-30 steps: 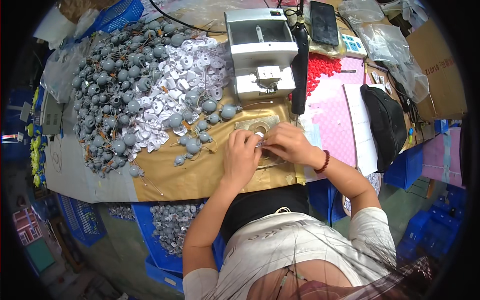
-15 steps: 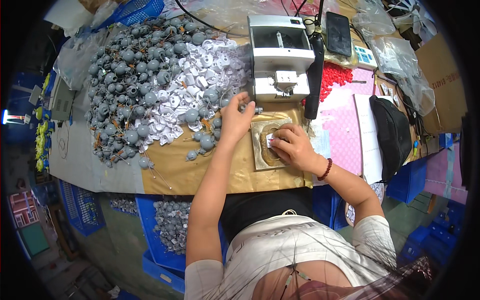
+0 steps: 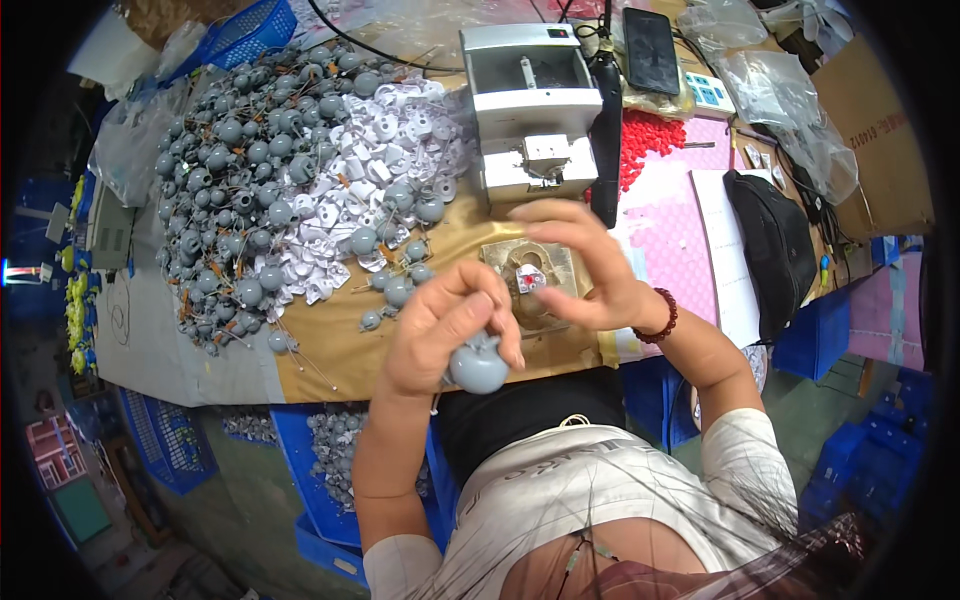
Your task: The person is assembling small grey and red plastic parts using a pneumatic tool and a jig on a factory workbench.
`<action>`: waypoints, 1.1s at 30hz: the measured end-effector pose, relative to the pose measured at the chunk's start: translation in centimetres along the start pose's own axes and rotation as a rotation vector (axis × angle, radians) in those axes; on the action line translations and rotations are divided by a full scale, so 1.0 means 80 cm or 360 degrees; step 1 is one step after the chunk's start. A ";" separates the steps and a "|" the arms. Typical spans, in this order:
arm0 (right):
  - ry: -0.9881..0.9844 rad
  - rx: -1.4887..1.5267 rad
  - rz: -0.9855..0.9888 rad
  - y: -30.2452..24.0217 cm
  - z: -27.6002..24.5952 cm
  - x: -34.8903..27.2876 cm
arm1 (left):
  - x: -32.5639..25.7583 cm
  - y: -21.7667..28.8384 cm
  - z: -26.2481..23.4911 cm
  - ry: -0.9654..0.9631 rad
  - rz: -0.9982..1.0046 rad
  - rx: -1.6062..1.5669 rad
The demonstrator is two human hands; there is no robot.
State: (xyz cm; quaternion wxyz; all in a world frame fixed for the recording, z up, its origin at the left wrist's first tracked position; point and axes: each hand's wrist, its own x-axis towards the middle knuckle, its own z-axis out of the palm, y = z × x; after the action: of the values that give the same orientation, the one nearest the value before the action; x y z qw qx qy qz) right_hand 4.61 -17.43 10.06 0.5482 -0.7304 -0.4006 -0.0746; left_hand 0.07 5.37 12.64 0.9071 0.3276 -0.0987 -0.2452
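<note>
far left on the bench a blue basket (image 3: 232,38) sits at the back corner, and in front of it spreads a big heap of grey round parts (image 3: 235,190) with thin wire leads, running into a drift of white plastic pieces (image 3: 375,150) toward the middle. a few grey strays lie loose on the brown cardboard sheet (image 3: 330,335) near the person's edge.

next comes the left hand (image 3: 450,325), raised off the bench close to the body. its fingers are curled around one grey round part (image 3: 478,367), which sits low in the grip with its rounded end facing the camera; whether a wire lead trails from it i cannot tell.

just to the right and a little farther out lies a flat tan fixture plate (image 3: 530,285) with a small red-and-white bit (image 3: 528,281) at its centre. the right hand (image 3: 590,280) is over that plate, fingers spread and loosely bent, thumb and forefinger tips near the small bit; it is blurred, so whether it pinches anything i cannot tell. so the held part lies down and left of the plate, and the right hand is the nearer one to the plate.

behind the plate stands a grey boxy machine (image 3: 530,115); then red caps (image 3: 645,145), a pink sheet (image 3: 680,245), a black pouch (image 3: 770,240), a phone (image 3: 650,50).
</note>
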 end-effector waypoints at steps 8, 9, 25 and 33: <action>0.0073 0.0989 0.1490 0.008 0.000 -0.045 | -0.031 -0.072 -0.031 0.0398 -0.0295 -0.0141; -0.0024 0.0537 0.1109 0.018 -0.001 -0.051 | -0.038 -0.082 -0.038 0.0443 -0.0332 0.0228; -0.0777 -0.1078 0.0274 0.034 0.039 -0.071 | -0.052 -0.123 -0.038 0.0364 0.0160 0.2486; -0.0671 -0.1179 0.0267 0.026 0.047 -0.093 | -0.034 -0.120 -0.035 0.0551 0.0317 0.3108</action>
State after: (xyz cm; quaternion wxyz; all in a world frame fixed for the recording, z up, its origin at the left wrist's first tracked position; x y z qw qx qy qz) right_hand -0.19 -18.12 2.95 0.1595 -0.9070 -0.3893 -0.0176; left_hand -4.96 1.90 4.30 0.2583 0.9516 -0.1505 0.0719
